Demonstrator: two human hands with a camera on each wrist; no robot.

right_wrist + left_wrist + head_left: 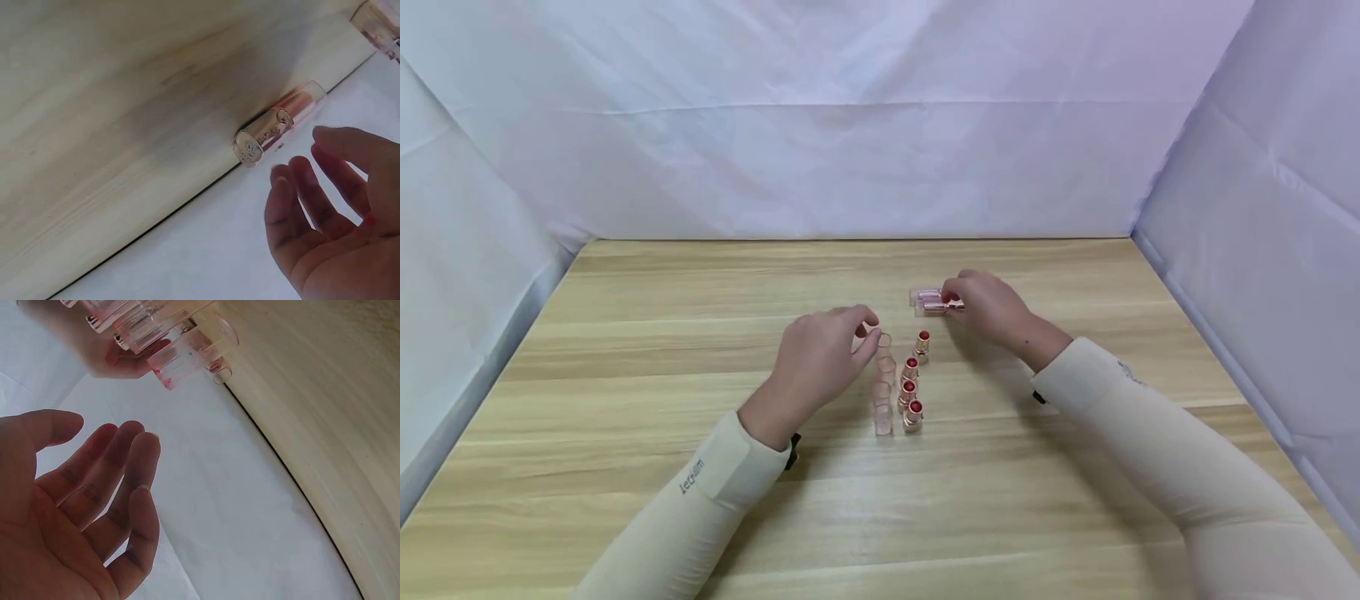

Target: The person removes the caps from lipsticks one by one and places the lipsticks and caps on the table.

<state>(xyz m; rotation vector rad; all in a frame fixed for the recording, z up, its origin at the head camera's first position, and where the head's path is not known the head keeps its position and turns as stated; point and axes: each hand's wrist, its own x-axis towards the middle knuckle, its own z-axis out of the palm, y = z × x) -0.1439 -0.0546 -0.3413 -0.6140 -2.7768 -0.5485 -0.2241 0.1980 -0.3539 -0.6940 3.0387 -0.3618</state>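
Two capped lipsticks (pixel 934 308) lie on their sides at the back of the table, in clear covers. My right hand (pixel 992 308) is over their right ends. In the right wrist view its fingers (pixel 290 194) curve loosely, with a gap between them and a lipstick (pixel 269 134). Beside the far end of a row of clear pinkish caps (pixel 886 372), my left hand (pixel 820 358) hovers with thumb and index finger apart. Its palm (pixel 69 550) holds nothing in the left wrist view. Several uncapped lipsticks (pixel 908 390) with red tips stand upright right of the caps.
The wood-grain table (pixel 625 375) is bordered at the back by a white cloth wall (pixel 850 167). Another white cloth (pixel 1285 208) hangs along the right side, and one more (pixel 467 208) along the left.
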